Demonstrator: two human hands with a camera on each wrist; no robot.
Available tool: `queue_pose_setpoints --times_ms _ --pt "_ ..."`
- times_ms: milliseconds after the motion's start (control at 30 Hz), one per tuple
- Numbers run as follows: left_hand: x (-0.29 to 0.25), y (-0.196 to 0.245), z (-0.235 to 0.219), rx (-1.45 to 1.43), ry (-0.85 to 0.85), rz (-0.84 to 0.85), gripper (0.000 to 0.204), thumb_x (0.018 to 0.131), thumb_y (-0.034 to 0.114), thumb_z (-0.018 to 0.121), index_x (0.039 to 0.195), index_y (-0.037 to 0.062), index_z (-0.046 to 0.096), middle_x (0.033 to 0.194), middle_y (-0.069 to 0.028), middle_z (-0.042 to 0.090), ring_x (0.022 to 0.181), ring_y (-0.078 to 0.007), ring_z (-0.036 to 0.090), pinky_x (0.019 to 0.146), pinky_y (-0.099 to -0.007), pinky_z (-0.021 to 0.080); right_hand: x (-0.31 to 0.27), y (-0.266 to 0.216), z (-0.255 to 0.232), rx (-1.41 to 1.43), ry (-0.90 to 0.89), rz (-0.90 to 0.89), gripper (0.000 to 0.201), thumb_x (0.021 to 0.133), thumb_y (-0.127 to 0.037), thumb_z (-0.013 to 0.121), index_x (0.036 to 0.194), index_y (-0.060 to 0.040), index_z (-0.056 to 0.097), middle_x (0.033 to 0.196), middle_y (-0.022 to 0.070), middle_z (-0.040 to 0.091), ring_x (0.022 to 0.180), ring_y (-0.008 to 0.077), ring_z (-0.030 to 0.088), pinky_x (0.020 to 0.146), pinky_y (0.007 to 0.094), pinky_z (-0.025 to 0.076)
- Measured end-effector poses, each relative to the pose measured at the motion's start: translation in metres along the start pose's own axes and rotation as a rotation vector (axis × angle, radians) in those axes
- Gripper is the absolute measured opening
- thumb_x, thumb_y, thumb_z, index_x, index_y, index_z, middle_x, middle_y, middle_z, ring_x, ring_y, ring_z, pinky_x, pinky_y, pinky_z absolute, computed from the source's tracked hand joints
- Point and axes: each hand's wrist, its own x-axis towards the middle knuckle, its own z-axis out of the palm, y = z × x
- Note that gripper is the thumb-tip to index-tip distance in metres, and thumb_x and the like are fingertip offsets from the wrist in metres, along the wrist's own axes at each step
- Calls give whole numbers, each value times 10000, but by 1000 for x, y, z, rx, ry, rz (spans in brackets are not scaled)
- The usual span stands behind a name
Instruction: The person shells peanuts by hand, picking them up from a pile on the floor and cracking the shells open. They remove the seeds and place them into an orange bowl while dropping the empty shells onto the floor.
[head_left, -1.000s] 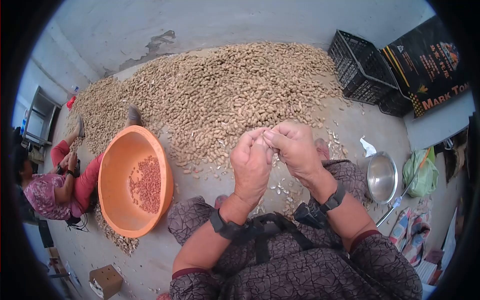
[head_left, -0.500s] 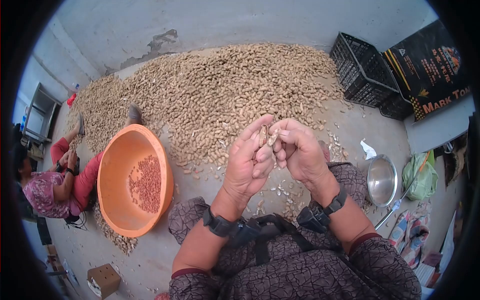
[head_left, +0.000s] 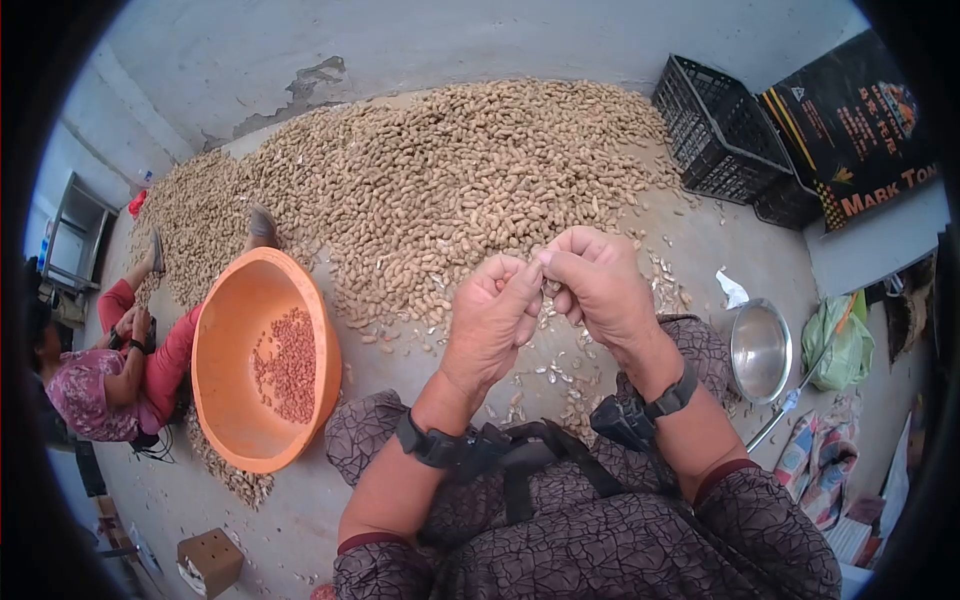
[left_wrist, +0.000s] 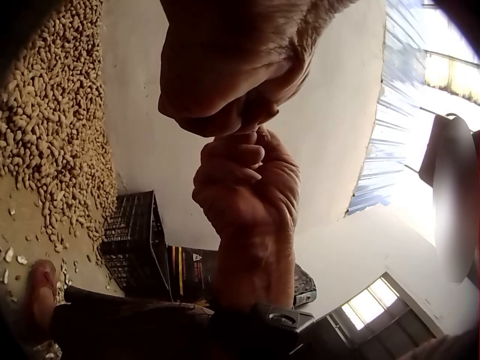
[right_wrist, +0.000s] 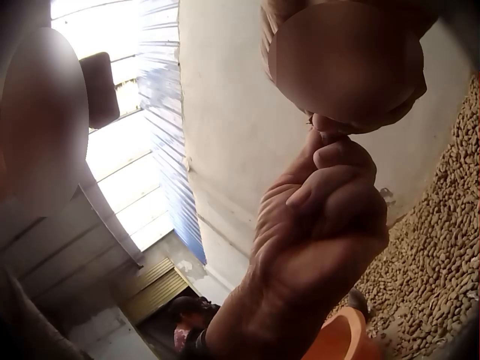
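My left hand (head_left: pixel 490 325) and right hand (head_left: pixel 605 290) meet at the fingertips above the floor, in front of the peanut pile (head_left: pixel 480 170). Both pinch a peanut (head_left: pixel 549 286) between thumbs and forefingers; the fingers cover most of it. A hint of reddish kernel shows in the curled left fingers. In the left wrist view the right hand (left_wrist: pixel 251 187) has its fingers curled in, its tips against the left hand. The right wrist view shows the left hand (right_wrist: pixel 322 210) likewise, thumb and forefinger raised to the right hand's tips. An orange basin (head_left: pixel 220 370) holding red kernels stands to the left.
Another person (head_left: pixel 110 385) sits at the far left beside the basin. Black crates (head_left: pixel 720 140) and a black printed sack (head_left: pixel 860 130) stand at the back right. A metal bowl (head_left: pixel 760 350) and green bag (head_left: pixel 838 345) lie right. Broken shells (head_left: pixel 565 385) litter the floor between my legs.
Half a second ago my hands were slightly parted around a split peanut pod with its halves showing. Now the fingertips have come back together and hide most of what they hold.
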Motion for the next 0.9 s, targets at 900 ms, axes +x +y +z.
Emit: queue_pose_setpoints --times_ms 900 --pt "2 2 -12 -111 -99 -185 197 869 172 433 734 44 498 554 -10 449 395 -48 359 336 -176 235 -7 24 -2 -527 -97 -701 97 763 -30 598 825 19 542 638 79 579 545 99 564 472 223 441"
